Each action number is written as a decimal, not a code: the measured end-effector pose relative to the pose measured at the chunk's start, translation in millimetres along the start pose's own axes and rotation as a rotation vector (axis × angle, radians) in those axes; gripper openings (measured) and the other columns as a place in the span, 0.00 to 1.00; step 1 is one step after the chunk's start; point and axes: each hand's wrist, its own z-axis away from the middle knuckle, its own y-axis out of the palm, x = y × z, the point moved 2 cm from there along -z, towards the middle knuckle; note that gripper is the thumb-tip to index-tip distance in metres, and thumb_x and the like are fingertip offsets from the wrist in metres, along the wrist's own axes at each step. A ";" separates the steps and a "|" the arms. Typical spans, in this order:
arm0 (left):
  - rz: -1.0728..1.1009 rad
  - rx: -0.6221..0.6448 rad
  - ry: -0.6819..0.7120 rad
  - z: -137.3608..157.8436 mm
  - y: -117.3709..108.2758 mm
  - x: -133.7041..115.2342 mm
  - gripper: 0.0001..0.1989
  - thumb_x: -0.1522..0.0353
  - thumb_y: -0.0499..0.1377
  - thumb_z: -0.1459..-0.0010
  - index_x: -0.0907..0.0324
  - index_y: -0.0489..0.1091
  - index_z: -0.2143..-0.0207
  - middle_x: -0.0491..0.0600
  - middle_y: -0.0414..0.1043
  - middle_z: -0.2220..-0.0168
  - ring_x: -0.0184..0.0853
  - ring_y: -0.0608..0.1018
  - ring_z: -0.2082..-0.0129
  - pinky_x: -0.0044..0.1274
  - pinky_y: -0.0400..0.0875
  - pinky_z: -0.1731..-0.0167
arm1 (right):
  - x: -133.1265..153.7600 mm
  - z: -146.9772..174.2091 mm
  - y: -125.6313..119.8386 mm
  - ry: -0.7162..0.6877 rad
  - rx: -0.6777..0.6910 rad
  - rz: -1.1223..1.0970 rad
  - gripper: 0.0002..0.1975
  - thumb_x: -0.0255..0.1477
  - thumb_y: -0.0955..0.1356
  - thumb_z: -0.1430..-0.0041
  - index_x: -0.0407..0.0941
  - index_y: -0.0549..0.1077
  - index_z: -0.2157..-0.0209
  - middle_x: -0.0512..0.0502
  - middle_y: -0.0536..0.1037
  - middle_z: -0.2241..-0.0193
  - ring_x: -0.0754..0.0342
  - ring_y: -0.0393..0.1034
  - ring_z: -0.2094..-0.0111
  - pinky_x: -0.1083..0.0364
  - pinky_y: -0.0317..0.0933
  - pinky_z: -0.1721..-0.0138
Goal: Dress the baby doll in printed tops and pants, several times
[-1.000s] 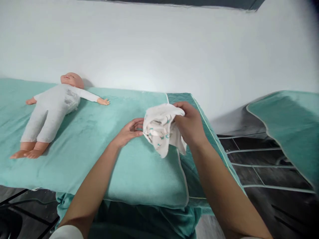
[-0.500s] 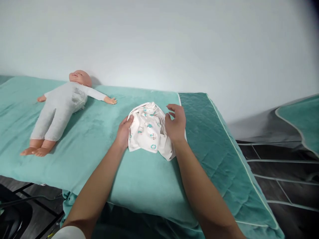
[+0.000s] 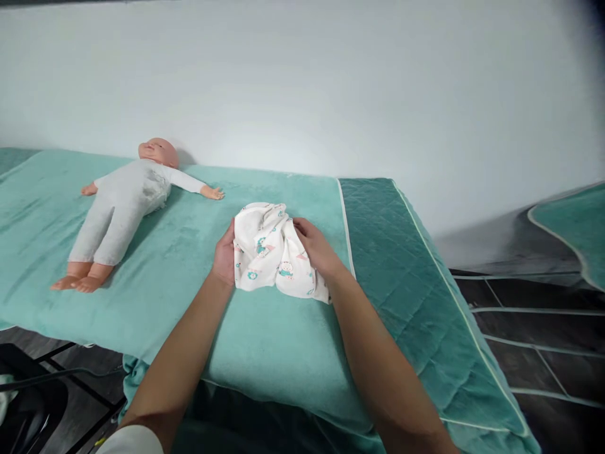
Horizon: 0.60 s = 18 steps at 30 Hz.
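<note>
A crumpled white baby garment (image 3: 265,252) with a teal and pink animal print is held low over the teal cover; its exact cut is hard to make out in the folds. My left hand (image 3: 224,257) grips its left edge, the fingers partly hidden behind the fabric. On the opposite side, my right hand (image 3: 317,247) closes on the right edge, with the fingertips tucked into the folds. A baby doll (image 3: 130,189) in a white bodysuit lies on its back to the left, arms spread, apart from both hands.
Beneath everything is a bed with a smooth teal cover (image 3: 179,277), and a darker quilted cover (image 3: 401,284) at the right end. A pale wall (image 3: 302,88) stands behind. Metal bars (image 3: 529,311) show at right, and a black chair-like object (image 3: 33,391) at lower left.
My right hand, earlier raised beside the garment with fingers apart, now grips its right side. The garment has been turned and spread, showing more print. The view has shifted slightly.
</note>
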 end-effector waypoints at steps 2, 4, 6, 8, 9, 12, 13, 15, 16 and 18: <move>0.061 -0.017 -0.007 2.5 5.0 0.5 0.27 0.50 0.53 0.34 0.61 0.75 0.46 0.55 0.82 0.54 0.50 0.80 0.46 0.41 0.73 0.43 | 0.2 1.1 4.5 -0.008 0.104 -0.046 0.15 0.39 0.72 0.43 0.49 0.75 0.55 0.49 0.79 0.60 0.51 0.72 0.60 0.52 0.65 0.55; 0.105 -0.062 0.005 3.3 8.6 0.7 0.23 0.54 0.55 0.35 0.62 0.76 0.49 0.55 0.82 0.56 0.50 0.80 0.46 0.40 0.72 0.41 | 1.2 2.3 8.0 -0.039 0.085 -0.068 0.17 0.35 0.73 0.47 0.49 0.75 0.54 0.51 0.77 0.62 0.53 0.71 0.61 0.54 0.63 0.57; 0.136 -0.093 0.013 2.7 9.5 -0.1 0.22 0.55 0.55 0.35 0.62 0.76 0.50 0.54 0.82 0.57 0.50 0.80 0.46 0.40 0.72 0.40 | 2.9 3.4 9.6 -0.041 0.041 -0.083 0.19 0.33 0.75 0.49 0.48 0.74 0.55 0.53 0.75 0.66 0.55 0.69 0.64 0.55 0.62 0.61; 0.167 -0.083 0.016 0.7 7.0 -2.1 0.25 0.52 0.54 0.34 0.62 0.75 0.49 0.55 0.82 0.54 0.50 0.79 0.44 0.39 0.71 0.39 | 6.5 3.9 7.0 -0.058 0.006 -0.097 0.17 0.33 0.75 0.50 0.48 0.74 0.57 0.55 0.72 0.69 0.57 0.67 0.67 0.56 0.60 0.64; 0.184 -0.079 0.028 -0.6 4.1 -3.8 0.27 0.50 0.53 0.34 0.62 0.75 0.48 0.55 0.82 0.53 0.50 0.79 0.43 0.39 0.71 0.39 | 8.9 3.7 2.9 -0.087 -0.028 -0.105 0.16 0.33 0.75 0.49 0.48 0.74 0.59 0.55 0.72 0.69 0.58 0.66 0.68 0.57 0.59 0.64; 0.230 -0.157 0.122 -4.5 -9.7 -11.0 0.29 0.48 0.50 0.33 0.62 0.75 0.49 0.55 0.82 0.53 0.51 0.77 0.41 0.40 0.70 0.39 | 13.1 0.6 -22.6 -0.197 -0.252 -0.136 0.10 0.33 0.74 0.48 0.46 0.74 0.65 0.54 0.73 0.69 0.59 0.65 0.68 0.57 0.59 0.64; 0.235 -0.193 0.158 -5.4 -14.4 -13.2 0.29 0.47 0.50 0.33 0.62 0.75 0.50 0.56 0.82 0.53 0.51 0.77 0.41 0.40 0.70 0.39 | 12.0 -1.3 -34.5 -0.217 -0.355 -0.144 0.09 0.33 0.73 0.48 0.46 0.74 0.66 0.54 0.73 0.70 0.59 0.65 0.69 0.57 0.59 0.65; 0.230 -0.233 0.202 -6.5 -20.8 -16.0 0.30 0.47 0.51 0.34 0.61 0.75 0.49 0.56 0.81 0.52 0.51 0.76 0.40 0.41 0.71 0.39 | 6.2 -5.7 -58.7 -0.229 -0.565 -0.129 0.10 0.34 0.73 0.49 0.45 0.74 0.67 0.55 0.71 0.72 0.59 0.64 0.71 0.57 0.59 0.66; 0.222 -0.240 0.210 -6.7 -22.3 -16.4 0.30 0.46 0.52 0.34 0.61 0.75 0.49 0.56 0.81 0.51 0.51 0.77 0.40 0.41 0.71 0.40 | 2.6 -7.6 -68.9 -0.226 -0.659 -0.094 0.10 0.34 0.73 0.50 0.44 0.74 0.67 0.55 0.70 0.73 0.59 0.63 0.71 0.57 0.60 0.66; 0.198 -0.238 0.202 -7.0 -22.4 -15.0 0.30 0.46 0.54 0.36 0.60 0.75 0.48 0.56 0.81 0.52 0.51 0.77 0.41 0.40 0.73 0.41 | -2.5 -9.5 -81.0 -0.228 -0.784 0.010 0.10 0.35 0.72 0.50 0.44 0.74 0.67 0.54 0.69 0.73 0.59 0.63 0.71 0.55 0.62 0.64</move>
